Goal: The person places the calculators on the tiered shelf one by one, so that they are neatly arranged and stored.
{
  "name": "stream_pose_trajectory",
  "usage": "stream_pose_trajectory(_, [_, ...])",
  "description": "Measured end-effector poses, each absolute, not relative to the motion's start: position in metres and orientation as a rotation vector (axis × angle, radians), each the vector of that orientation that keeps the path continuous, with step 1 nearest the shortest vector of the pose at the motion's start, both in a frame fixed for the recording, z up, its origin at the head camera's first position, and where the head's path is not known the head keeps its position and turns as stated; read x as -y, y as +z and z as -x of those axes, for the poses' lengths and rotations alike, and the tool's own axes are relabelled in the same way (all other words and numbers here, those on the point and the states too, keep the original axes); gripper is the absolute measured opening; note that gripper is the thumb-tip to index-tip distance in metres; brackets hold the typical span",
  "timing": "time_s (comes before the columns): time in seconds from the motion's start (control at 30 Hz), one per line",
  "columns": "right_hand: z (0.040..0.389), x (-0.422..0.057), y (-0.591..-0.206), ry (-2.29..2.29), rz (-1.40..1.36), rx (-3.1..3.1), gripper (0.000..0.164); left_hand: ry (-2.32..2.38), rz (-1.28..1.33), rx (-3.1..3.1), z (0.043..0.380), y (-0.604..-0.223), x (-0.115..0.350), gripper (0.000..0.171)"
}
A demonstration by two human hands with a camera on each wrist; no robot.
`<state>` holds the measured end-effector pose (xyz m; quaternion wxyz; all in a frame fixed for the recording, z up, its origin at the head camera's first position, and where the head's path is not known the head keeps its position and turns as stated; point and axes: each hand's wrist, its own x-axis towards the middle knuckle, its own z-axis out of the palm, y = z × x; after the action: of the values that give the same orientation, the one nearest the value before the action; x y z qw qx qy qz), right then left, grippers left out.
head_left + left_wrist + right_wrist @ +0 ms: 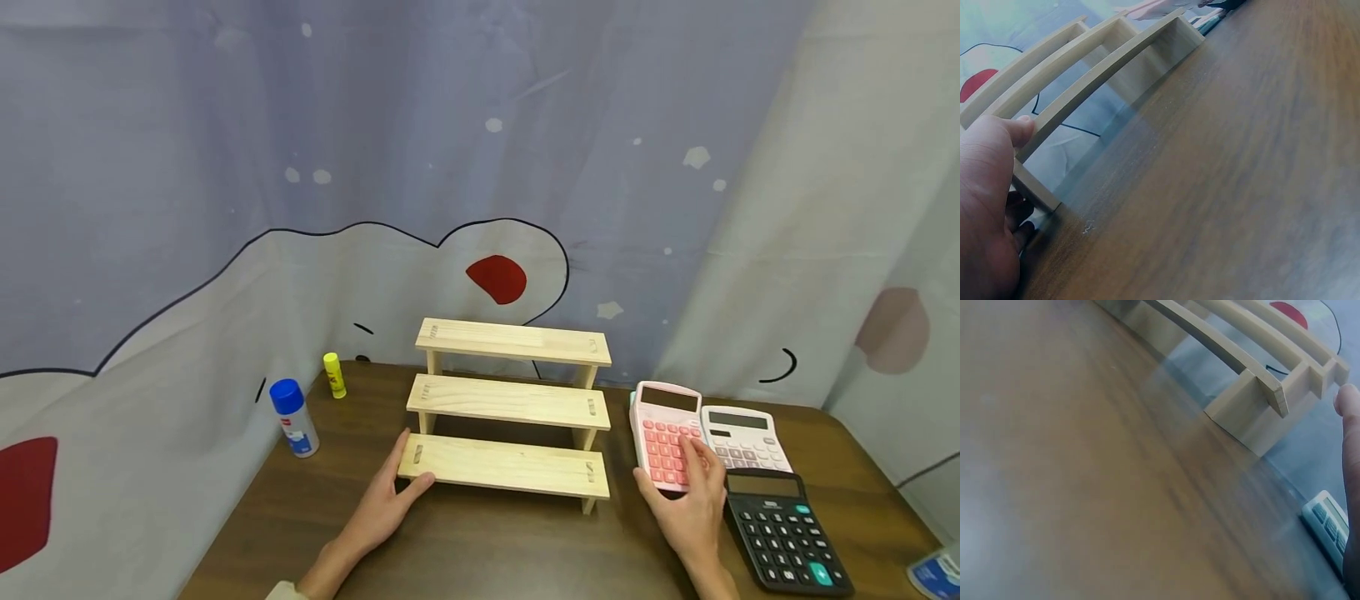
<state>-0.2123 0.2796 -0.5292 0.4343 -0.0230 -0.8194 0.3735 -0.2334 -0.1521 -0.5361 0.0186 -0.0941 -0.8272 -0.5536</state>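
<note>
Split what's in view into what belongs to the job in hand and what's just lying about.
Apparently in the job:
wooden shelf, gripped by the left hand
pink calculator, right hand over it

Seemingly just lying about:
white calculator
black calculator
blue-capped bottle
yellow tube

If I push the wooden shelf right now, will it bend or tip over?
The wooden shelf would probably stay stiff, since its boards look like solid, straight wood. Its stepped shape, low in front, should make tipping forward unlikely. It might slide instead, because its flat-bottomed sides stand on a smooth-looking table.
</note>
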Motion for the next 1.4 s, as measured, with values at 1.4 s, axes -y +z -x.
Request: stream_pose_trajectory(1.4, [0.251,-0.257,-0.503,1.034,-0.124,1.790,0.086,-1.686,0.295,2.580,0.233,-0.536,0.154,0.091])
